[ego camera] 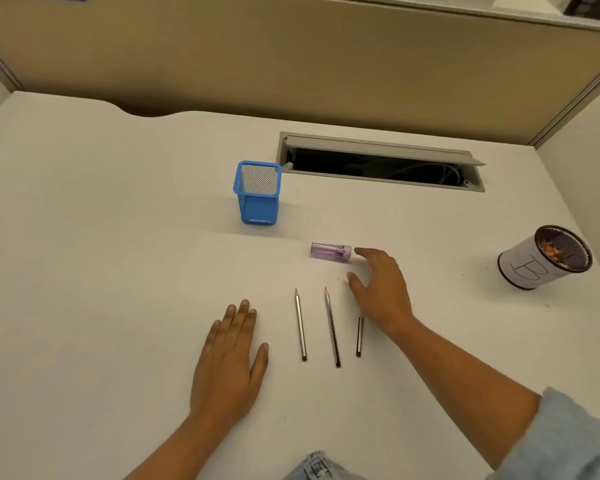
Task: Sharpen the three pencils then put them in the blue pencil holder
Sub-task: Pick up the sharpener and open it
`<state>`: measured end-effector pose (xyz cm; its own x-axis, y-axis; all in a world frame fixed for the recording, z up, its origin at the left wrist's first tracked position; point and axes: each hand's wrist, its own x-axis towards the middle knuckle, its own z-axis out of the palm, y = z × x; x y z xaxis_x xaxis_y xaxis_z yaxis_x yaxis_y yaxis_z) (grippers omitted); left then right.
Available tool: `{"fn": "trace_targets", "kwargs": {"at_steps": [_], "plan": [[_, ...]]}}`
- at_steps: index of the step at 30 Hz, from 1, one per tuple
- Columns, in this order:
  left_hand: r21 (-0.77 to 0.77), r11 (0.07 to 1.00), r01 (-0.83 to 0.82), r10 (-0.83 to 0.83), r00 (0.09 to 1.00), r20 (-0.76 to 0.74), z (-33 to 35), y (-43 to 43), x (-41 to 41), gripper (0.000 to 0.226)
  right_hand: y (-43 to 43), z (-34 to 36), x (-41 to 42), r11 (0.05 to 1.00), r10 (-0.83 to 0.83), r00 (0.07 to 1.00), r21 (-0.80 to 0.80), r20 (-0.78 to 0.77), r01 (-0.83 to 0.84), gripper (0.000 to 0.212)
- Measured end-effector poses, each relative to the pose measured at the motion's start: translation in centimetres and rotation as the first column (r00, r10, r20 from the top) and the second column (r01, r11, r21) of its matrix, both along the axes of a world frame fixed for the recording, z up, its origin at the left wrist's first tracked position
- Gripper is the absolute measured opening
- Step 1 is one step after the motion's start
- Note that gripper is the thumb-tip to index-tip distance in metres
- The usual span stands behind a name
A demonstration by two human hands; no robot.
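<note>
Worktop (118, 237): white, broad, with an open cable hatch (378, 168) at the far side.

Left hand (229, 362): flat, palm down, fingers straight, holding nothing. Probably parked there to brace.

Right hand (381, 289): open, fingers loosely spread, gripping nothing. Its forefinger tip is just beside the cap end of the sharpener. Judged as a reach for that tool, so the first step is not yet begun.

Paper-wrapped mesh pot (534, 268): far right, well apart from the rest, with a pen mark on its side and orange-brown scraps inside. Likely the place for shavings.

Blue pencil holder (258, 202): square mesh, upright, near the hatch's left end. Nothing seen in it, and it is set beyond the pencils, within easy reach.

Sharpener (330, 251): small clear purple barrel lying on its side, between holder and pencils.

Pencils: three laid side by side, apart, tips away from the person, dark ends nearest.
- Left pencil (300, 327): silver-grey, tip pointed.
- Middle pencil (332, 329): darker and longest-looking.
- Right pencil (359, 337): upper part hidden under the right hand.

How blunt any tip is cannot be told. The row looks laid out for picking one at a time.
</note>
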<state>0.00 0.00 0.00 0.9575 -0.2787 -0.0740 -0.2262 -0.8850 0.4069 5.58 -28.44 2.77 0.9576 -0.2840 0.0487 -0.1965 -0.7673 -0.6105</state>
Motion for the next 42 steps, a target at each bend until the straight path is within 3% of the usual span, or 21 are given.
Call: {"fn": "trace_targets", "kwargs": {"at_steps": [4,10,16,21,25,30,36,42], "plan": [[0.006,1.000,0.003,-0.003,1.000,0.030,0.0,-0.1,0.2,0.062,0.1,0.4,2.5,0.998,0.047,0.999,-0.043,-0.017,-0.048,0.050],[0.003,1.000,0.007,-0.007,1.000,0.029,-0.2,0.0,0.2,0.062,-0.3,0.3,4.1,0.994,0.089,0.996,-0.063,-0.025,-0.090,0.028],[-0.124,0.992,-0.018,0.027,0.997,0.068,1.3,-0.6,0.3,0.065,1.5,4.0,1.1,0.970,0.049,0.999,0.239,0.014,-0.051,0.026],[-0.191,0.965,0.177,-0.112,0.944,0.310,5.7,-3.7,0.9,0.071,4.7,8.1,-5.2,0.899,0.082,0.996,0.433,-0.027,-0.062,0.020],[-0.268,0.905,0.329,-0.178,0.868,0.464,7.5,-5.3,-0.3,0.038,6.6,10.2,-9.6,0.862,0.121,0.992,0.498,-0.026,-0.092,0.019],[-0.339,0.873,0.350,-0.205,0.895,0.397,8.7,-5.1,-2.7,0.036,7.1,11.6,-12.5,0.818,0.085,0.996,0.572,-0.022,-0.057,0.015],[-0.456,0.846,0.275,-0.178,0.953,0.243,9.7,-4.6,-4.4,0.032,7.7,12.0,-13.7,0.834,0.058,0.998,0.550,-0.011,-0.042,0.016],[-0.463,0.836,0.295,-0.248,0.955,0.159,10.5,-4.1,-4.7,0.027,7.9,12.0,-14.0,0.830,0.047,0.998,0.558,-0.040,-0.016,0.011]]}}
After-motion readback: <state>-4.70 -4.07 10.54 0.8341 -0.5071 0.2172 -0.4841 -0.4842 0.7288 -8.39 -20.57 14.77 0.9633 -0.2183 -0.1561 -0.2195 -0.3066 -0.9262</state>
